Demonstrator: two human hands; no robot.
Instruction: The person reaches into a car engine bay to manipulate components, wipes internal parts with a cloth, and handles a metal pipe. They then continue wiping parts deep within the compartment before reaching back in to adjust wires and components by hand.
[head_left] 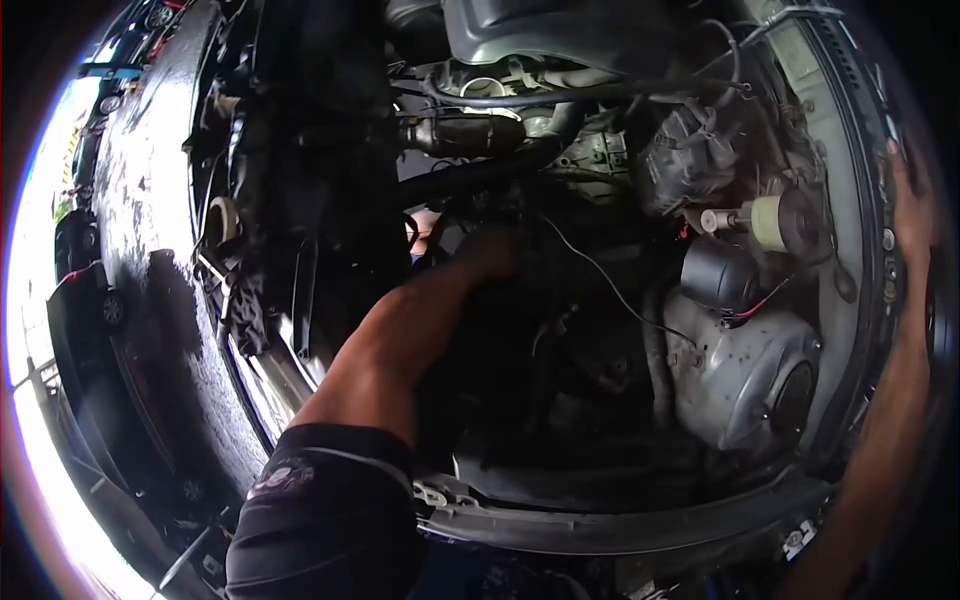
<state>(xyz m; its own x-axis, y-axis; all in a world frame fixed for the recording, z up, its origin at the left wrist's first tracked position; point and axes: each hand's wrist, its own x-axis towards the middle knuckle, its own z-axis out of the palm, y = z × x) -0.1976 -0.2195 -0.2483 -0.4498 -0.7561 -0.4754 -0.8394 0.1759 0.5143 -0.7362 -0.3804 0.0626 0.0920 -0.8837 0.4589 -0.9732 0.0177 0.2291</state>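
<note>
Engine bay [620, 530] fills my view, its dark middle gap crowded by a grey housing [740, 370], a black hose [470, 135] and a thin wire [600, 280]. My left hand [495, 252] sits deep in that gap; I cannot tell its grip. My right hand [912, 205] lies spread flat on the fender edge [860, 150]

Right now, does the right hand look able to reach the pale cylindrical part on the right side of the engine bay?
Probably yes. The right hand rests on the fender edge, and the pale cylindrical part sits just inward of it, with nothing bulky showing between them.
</note>
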